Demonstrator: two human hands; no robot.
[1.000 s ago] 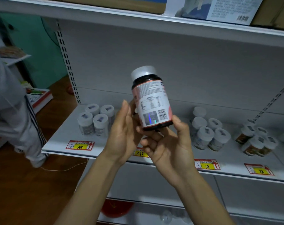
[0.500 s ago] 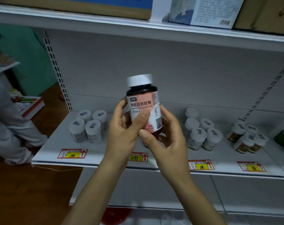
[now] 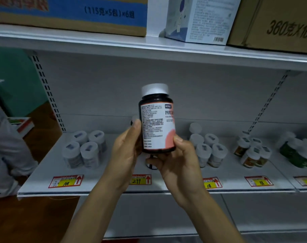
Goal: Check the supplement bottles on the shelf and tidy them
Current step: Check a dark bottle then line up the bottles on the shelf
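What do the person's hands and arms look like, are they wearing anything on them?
Both are bare. The left hand and right hand wear no gloves, rings, watch or bracelet that show. The left forearm and right forearm are uncovered to the frame's edge, no sleeves.

I have the dark white-capped plastic bottle (image 3: 157,123) upright in front of the white metal shelf (image 3: 49,165). My left hand (image 3: 126,151) is on its left side, my right hand (image 3: 180,160) under it and to its right. On the shelf, four white-lidded jars (image 3: 84,149) stand left. A second white-lidded cluster (image 3: 207,148) stands right, then small amber jars (image 3: 252,151), then green bottles (image 3: 300,151) at the far right. On the upper white shelf board (image 3: 96,42), a blue-banded cardboard carton (image 3: 68,14) sits left of a white printed box (image 3: 196,18).
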